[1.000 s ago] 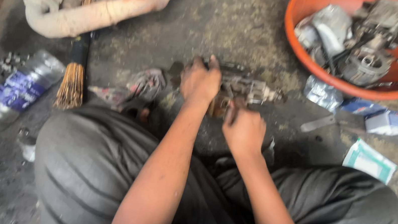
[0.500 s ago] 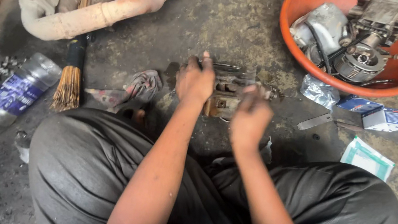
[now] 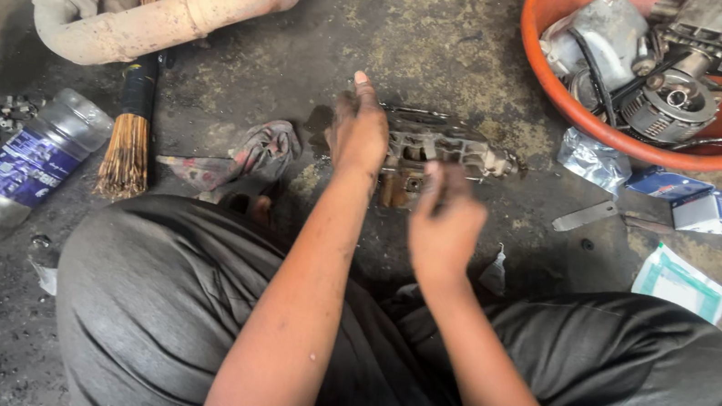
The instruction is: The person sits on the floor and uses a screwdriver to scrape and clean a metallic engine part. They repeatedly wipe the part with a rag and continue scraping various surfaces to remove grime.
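A grimy metal engine part [image 3: 455, 146] lies on the dark, oily floor in front of my crossed legs. My left hand [image 3: 358, 134] rests on its left end and grips it, fingers over the far edge. My right hand [image 3: 445, 227] hovers just in front of the part, over its rusty lower bit. Its fingers are bunched together with the thumb pointing up. I see nothing in that hand.
A dirty rag [image 3: 262, 150], a brush [image 3: 130, 138] and a plastic bottle [image 3: 21, 166] lie to the left, with a rusty exhaust pipe [image 3: 163, 18] behind them. At the right stand an orange basin [image 3: 661, 153] of engine parts, a foil bag [image 3: 594, 158], small boxes [image 3: 718, 210], a flat metal blade [image 3: 584, 217] and a packet [image 3: 681, 284].
My right hand has come off the part and drawn back a little toward me. My left hand has stayed on the part's left end. The view shifted slightly.
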